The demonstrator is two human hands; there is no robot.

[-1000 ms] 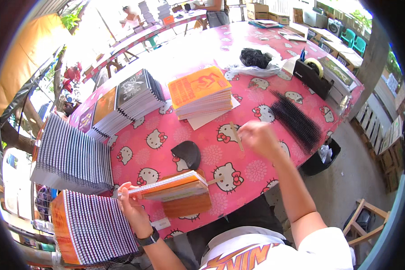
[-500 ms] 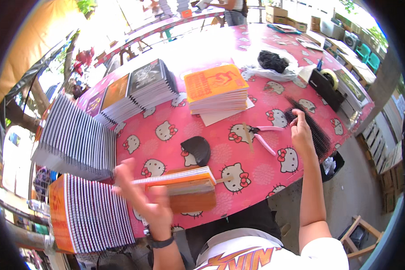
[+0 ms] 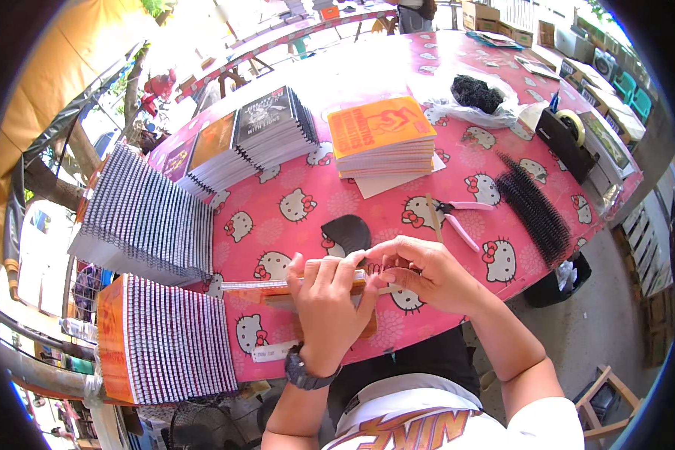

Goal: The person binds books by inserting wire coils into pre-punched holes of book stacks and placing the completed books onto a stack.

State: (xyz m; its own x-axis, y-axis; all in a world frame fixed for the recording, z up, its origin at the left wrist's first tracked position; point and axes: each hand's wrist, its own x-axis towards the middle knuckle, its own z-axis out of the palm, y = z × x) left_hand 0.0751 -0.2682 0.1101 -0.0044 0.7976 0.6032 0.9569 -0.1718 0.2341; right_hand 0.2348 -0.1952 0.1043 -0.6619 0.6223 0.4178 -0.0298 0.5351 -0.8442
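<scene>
1. Head view: the orange-edged book [image 3: 251,286] sits at the near side of the pink counter [image 3: 382,202], above a brown block [image 3: 370,325] and mostly hidden by hands.
2. The left hand [image 3: 328,296] grips the book from above, its fingers bent over the far edge.
3. At the book's right end, the right hand [image 3: 425,274] has its fingers closed in a pinch on a dark coil [image 3: 373,268]; I can't tell whether any loop has entered a hole.
4. To my eye, a crooked angle could make the coil skip holes or bend, and a loose left grip could let the pages slip out of line.
5. Half a second ago the right hand was over the black coil pile [image 3: 534,210] and the left was raised, fingers spread; now both meet at the book.
6. The pink-handled pliers [image 3: 472,205] lie untouched beyond.
</scene>
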